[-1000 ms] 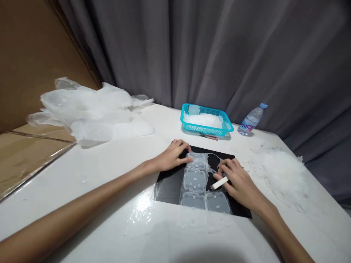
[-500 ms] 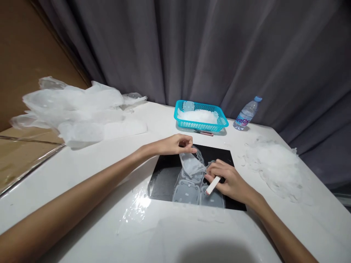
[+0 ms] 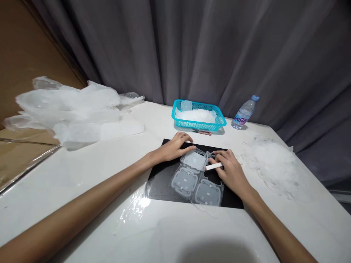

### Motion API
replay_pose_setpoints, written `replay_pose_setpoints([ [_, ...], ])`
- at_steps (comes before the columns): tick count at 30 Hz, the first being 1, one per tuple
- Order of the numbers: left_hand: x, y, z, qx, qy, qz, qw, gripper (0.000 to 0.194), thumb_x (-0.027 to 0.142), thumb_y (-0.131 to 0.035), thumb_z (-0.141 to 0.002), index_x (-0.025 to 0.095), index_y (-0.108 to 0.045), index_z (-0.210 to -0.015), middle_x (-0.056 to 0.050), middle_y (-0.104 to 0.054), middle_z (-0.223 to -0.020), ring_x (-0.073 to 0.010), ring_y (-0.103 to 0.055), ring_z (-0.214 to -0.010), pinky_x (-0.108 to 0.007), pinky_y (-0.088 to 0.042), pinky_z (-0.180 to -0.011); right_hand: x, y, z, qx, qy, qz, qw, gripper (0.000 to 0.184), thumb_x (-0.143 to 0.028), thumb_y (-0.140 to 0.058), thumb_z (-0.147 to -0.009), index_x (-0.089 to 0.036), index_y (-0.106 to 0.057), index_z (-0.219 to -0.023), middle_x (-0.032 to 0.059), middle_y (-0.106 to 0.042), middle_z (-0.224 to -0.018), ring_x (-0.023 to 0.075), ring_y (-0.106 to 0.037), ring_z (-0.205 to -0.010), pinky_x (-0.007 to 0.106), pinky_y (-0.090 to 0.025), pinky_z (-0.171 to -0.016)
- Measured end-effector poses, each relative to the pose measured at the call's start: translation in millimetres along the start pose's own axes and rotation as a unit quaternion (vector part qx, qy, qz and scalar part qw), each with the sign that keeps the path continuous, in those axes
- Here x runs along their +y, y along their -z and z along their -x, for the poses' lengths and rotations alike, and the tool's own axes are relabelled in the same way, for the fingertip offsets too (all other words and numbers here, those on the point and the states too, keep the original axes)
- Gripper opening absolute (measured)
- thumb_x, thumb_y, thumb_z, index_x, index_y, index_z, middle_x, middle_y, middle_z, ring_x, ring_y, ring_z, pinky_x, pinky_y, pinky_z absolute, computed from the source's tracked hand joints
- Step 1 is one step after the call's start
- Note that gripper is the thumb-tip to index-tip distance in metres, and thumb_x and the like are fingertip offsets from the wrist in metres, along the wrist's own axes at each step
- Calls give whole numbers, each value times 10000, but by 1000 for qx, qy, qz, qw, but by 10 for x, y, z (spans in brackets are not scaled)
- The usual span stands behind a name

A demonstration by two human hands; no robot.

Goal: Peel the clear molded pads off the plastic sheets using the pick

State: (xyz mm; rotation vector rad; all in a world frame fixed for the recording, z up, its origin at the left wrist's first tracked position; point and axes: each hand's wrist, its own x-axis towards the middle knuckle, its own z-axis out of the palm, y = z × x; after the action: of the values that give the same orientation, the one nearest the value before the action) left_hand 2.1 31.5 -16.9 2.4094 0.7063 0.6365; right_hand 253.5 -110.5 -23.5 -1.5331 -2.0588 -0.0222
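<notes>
Clock centre: middle of the black mat [image 3: 160,182], 12 pointing away from the person.
Rounded-square sheet [image 3: 185,182]: translucent film lying on the mat; rounded-square panels show at 12, 9 and 5 o'clock, with thin wisps crossing the mat's near edge at 6.
Left hand [image 3: 179,146]: at 11 o'clock, over the mat's far edge; thumb and forefinger tips apart, thumb tip at the sheet's top edge.
Right hand [image 3: 229,164]: at 2 o'clock, fingers curled and clamped on the white stick [image 3: 214,166]; whether the fingertips also pinch film, cannot tell.
Mat edges: near edge visible along 5 to 7 o'clock; far edge partly covered by the left hand; dark surface showing at 8.
Blue basket [image 3: 199,126]: 12 o'clock, near the curtain [image 3: 192,47], holding white material; a narrow strip of tabletop separates it from the mat.
Pink-handled cutter [image 3: 204,133]: 12 o'clock, just beside the basket's near side.
Water bottle [image 3: 242,114]: 1 o'clock, upright, label facing forward.
Scrap heap [image 3: 274,164]: 3 o'clock, between the right hand and the table's right edge.
White film pile [image 3: 79,113]: 10 o'clock, well apart from the mat, partly over the left table edge.
White tabletop [image 3: 123,241]: widest stretch from 6 to 8 o'clock, under the left forearm.
</notes>
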Motion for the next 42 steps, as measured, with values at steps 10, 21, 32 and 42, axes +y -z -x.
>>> replay_pose_setpoints([
  [10, 160, 38, -159, -6, 9, 58, 998, 270, 432, -461, -1056, 203, -537, -934, -32, -634, -839, -187, -588, -730, -337, -479, -731, -47, -85, 6, 0, -24, 39, 999, 155, -355, -523, -1056, -219, -592, -1026, 101, -656, -1053, 296, -569, -982, 427, -509, -823],
  [21, 336, 26, -790, 125, 46, 42, 990, 141, 312, -440, -1045, 208, -462, -952, -88, -660, -939, -242, -650, -897, -425, -512, -888, 68, -157, 61, 53, -49, 113, 991, 307, -410, -496, -1057, -171, -639, -1185, 192, -599, -1205, 359, -543, -1075, 504, -531, -856],
  [32, 536, -36, 489, -95, -51, -120, 987, 579, 553, -477, -1067, 237, -438, -1550, -140, -477, -1613, -334, -455, -1484, -511, -359, -1227, 9, -27, 17, 58, -67, 33, 996, 168, -320, -558, -1022, -191, -539, -1129, 144, -633, -1132, 324, -554, -1022, 453, -519, -833],
  [42, 830, -112, 798, -93, -45, -241, 965, 769, 723, -421, -1004, 74, -592, -1380, -276, -604, -1429, -437, -587, -1318, -572, -446, -1121, -65, -16, -33, 11, -7, 0, 1000, 235, -280, -430, -1086, -205, -652, -1100, 145, -646, -1194, 317, -536, -1043, 501, -493, -934],
])
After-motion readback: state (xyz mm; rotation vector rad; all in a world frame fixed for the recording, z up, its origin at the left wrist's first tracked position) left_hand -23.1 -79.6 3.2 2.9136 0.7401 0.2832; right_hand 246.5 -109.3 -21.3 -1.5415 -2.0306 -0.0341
